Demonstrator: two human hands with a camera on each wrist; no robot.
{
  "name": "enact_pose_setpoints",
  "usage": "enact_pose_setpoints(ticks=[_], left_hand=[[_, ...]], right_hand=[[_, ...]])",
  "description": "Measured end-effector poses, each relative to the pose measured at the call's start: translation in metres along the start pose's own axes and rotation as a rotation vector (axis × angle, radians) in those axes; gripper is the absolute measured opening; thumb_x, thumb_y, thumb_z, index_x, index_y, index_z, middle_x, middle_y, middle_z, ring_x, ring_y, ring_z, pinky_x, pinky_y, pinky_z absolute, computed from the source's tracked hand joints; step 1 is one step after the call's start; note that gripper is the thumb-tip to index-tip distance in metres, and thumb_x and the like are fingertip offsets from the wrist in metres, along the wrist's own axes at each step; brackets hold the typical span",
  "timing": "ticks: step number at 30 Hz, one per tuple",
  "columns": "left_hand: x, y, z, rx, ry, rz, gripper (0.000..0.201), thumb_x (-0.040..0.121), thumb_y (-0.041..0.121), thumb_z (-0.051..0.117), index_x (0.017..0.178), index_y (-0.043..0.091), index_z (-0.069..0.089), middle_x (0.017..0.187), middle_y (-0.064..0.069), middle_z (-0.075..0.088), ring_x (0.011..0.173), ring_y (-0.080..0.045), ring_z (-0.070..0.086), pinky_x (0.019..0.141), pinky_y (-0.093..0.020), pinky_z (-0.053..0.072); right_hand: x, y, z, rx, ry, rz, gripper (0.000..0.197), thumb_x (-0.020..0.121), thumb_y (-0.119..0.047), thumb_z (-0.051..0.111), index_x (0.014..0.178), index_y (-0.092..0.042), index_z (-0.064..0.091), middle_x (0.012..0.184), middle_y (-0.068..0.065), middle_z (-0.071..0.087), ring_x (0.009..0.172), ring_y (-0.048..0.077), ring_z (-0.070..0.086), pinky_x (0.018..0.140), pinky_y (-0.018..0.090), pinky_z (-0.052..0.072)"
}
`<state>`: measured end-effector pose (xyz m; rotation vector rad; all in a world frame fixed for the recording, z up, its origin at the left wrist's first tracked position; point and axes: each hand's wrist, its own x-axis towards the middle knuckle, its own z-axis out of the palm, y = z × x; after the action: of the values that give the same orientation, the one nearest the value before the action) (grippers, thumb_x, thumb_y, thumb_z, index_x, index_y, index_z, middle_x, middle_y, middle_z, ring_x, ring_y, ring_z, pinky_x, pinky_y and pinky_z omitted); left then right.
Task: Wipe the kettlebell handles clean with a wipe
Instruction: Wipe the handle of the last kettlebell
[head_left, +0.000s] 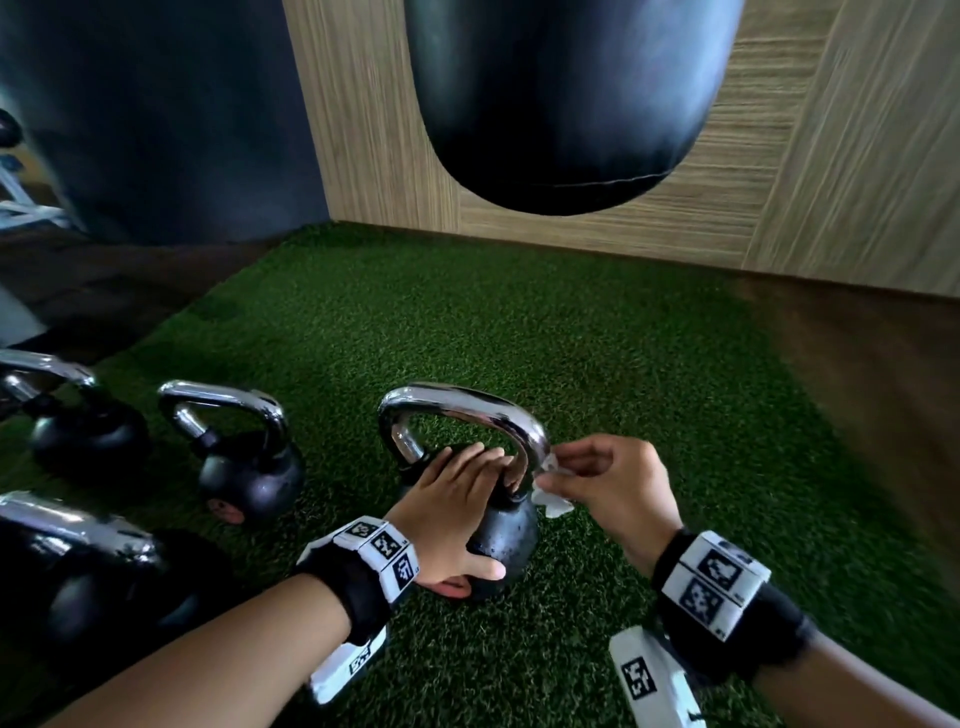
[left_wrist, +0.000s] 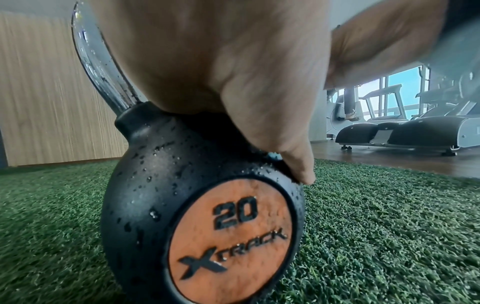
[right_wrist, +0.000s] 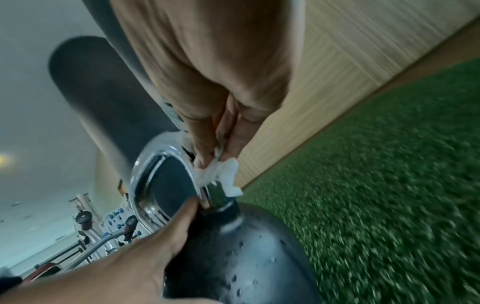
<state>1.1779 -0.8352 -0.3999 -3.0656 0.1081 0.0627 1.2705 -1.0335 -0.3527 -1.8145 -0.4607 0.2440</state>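
A black kettlebell with a chrome handle stands on green turf; its wet body bears an orange "20" disc. My left hand rests flat on top of the body, fingers straight under the handle arch, thumb down the side. My right hand pinches a crumpled white wipe against the right leg of the handle, near its base. In the right wrist view the wipe touches the chrome handle, with the left hand below it.
Three more chrome-handled kettlebells stand to the left. A black punching bag hangs above in front of a wood-panelled wall. Treadmills stand beyond the turf.
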Motion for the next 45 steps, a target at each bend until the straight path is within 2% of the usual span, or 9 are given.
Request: enact_pose_setpoints(ticks=[13, 15, 17, 20, 27, 32, 37, 40, 45], left_hand=[[0.0, -0.001, -0.03, -0.08, -0.197, 0.026, 0.119, 0.086, 0.065, 0.065, 0.161, 0.01, -0.01, 0.171, -0.005, -0.007, 0.158, -0.024, -0.011, 0.129, -0.045, -0.002], [-0.002, -0.006, -0.058, -0.185, -0.318, 0.004, 0.099, 0.09, 0.056, 0.065, 0.163, 0.018, 0.01, 0.171, -0.001, 0.006, 0.157, -0.019, 0.011, 0.128, -0.042, 0.016], [-0.007, -0.018, -0.09, -0.252, -0.307, -0.056, 0.051, 0.094, 0.049, 0.064, 0.141, 0.033, 0.057, 0.15, 0.003, 0.056, 0.129, -0.011, 0.057, 0.11, -0.036, 0.047], [-0.018, -0.032, -0.127, -0.57, -0.214, -0.207, 0.02, 0.097, 0.038, 0.064, 0.102, 0.026, 0.08, 0.097, 0.008, 0.08, 0.09, -0.01, 0.076, 0.09, -0.039, 0.061], [-0.039, -0.034, -0.152, -1.344, -0.075, -0.313, 0.05, 0.092, 0.051, 0.055, 0.119, 0.013, 0.073, 0.111, -0.011, 0.078, 0.102, -0.023, 0.076, 0.081, -0.031, 0.063], [-0.043, -0.029, -0.152, -1.639, 0.023, -0.204, 0.039, 0.083, 0.027, 0.065, 0.116, 0.008, 0.072, 0.111, -0.014, 0.077, 0.096, -0.025, 0.077, 0.077, -0.029, 0.063], [-0.038, -0.036, -0.151, -1.718, 0.201, -0.168, 0.036, 0.079, 0.009, 0.066, 0.114, 0.007, 0.073, 0.109, -0.008, 0.079, 0.097, -0.017, 0.077, 0.074, -0.022, 0.061], [-0.033, -0.045, -0.151, -1.662, 0.351, -0.201, 0.023, 0.086, 0.001, 0.068, 0.101, 0.014, 0.08, 0.109, -0.01, 0.079, 0.096, -0.019, 0.077, 0.074, -0.023, 0.061], [-0.027, -0.072, -0.138, -0.893, 0.746, -0.298, 0.018, 0.089, 0.021, 0.078, 0.106, 0.027, 0.081, 0.103, 0.009, 0.08, 0.091, -0.002, 0.075, 0.082, -0.019, 0.06]], right_hand=[[0.002, 0.025, 0.023, 0.115, -0.043, 0.183, 0.037, 0.056, -0.005, 0.095, 0.085, -0.009, 0.072, 0.08, 0.005, 0.077, 0.075, 0.019, 0.075, 0.068, 0.03, 0.062], [-0.007, 0.021, 0.014, 0.064, -0.212, 0.214, 0.033, 0.063, -0.007, 0.092, 0.089, -0.007, 0.072, 0.083, 0.007, 0.078, 0.074, 0.018, 0.074, 0.06, 0.024, 0.059], [-0.014, 0.011, 0.007, 0.017, -0.37, 0.2, 0.028, 0.067, -0.007, 0.089, 0.09, -0.005, 0.073, 0.084, 0.006, 0.078, 0.072, 0.015, 0.073, 0.061, 0.023, 0.058], [-0.021, -0.017, -0.004, 0.034, -0.417, 0.068, 0.025, 0.066, -0.014, 0.09, 0.087, -0.013, 0.076, 0.088, 0.004, 0.078, 0.082, 0.017, 0.074, 0.076, 0.032, 0.063], [-0.019, -0.08, -0.005, 0.09, -0.192, -0.337, 0.023, 0.065, -0.02, 0.093, 0.079, -0.021, 0.074, 0.08, -0.002, 0.077, 0.072, 0.013, 0.073, 0.066, 0.027, 0.06], [-0.011, -0.092, 0.012, -0.024, -0.001, -0.494, 0.024, 0.068, -0.024, 0.092, 0.072, -0.023, 0.069, 0.069, -0.008, 0.071, 0.058, 0.001, 0.062, 0.056, 0.021, 0.051], [-0.004, -0.1, 0.028, -0.126, 0.17, -0.603, 0.034, 0.07, -0.024, 0.089, 0.08, -0.021, 0.057, 0.07, -0.01, 0.057, 0.061, 0.003, 0.05, 0.057, 0.015, 0.038], [-0.002, -0.096, 0.026, -0.153, 0.114, -0.656, 0.056, 0.066, -0.05, 0.088, 0.106, -0.024, 0.057, 0.092, -0.008, 0.056, 0.081, 0.005, 0.054, 0.069, 0.021, 0.044], [-0.004, -0.033, 0.021, -0.018, 0.293, -0.379, 0.069, 0.073, -0.045, 0.078, 0.13, -0.035, 0.039, 0.121, -0.005, 0.049, 0.112, 0.017, 0.05, 0.093, 0.041, 0.048]])
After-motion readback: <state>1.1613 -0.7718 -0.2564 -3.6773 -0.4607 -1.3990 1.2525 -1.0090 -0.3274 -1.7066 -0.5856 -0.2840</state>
